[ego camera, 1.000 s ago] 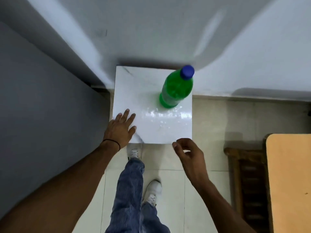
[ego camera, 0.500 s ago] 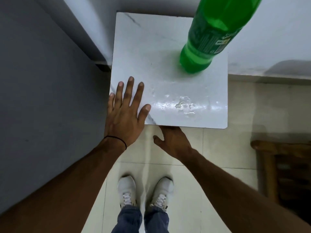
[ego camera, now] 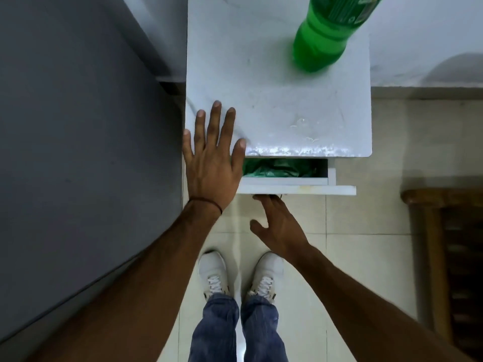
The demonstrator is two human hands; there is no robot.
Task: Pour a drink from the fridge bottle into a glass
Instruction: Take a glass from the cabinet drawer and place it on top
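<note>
From the head view, the green bottle (ego camera: pixel 324 40) stands upright on the far right corner of the white bench (ego camera: pixel 274 105), with its neck and cap cut off by the top of the picture. It is translucent green plastic with a label band partly visible near the top, and it looks blurred. A wet patch (ego camera: pixel 300 150) of droplets glistens along the bench's near edge, well apart from the bottle's base.

The left hand (ego camera: pixel 213 168) lies flat on the near left corner of the bench, fingers straight and spread, holding nothing. The right hand (ego camera: pixel 277 228) is lower, in front of the bench and above the floor (ego camera: pixel 366 231). Its thumb is spread and its fingers reach up under the front of a drawer (ego camera: pixel 300 190). The fingertips are hidden there, so it cannot be told whether they hook the edge. The drawer stands partly open and shows a crumpled green plastic bag (ego camera: pixel 279 168) inside.

No glass is in sight, so the step in hand appears to be searching for one, and pouring has not begun. The next move likely calls for opening the drawer wider or looking elsewhere. After that, the bottle still needs uncapping.
</note>
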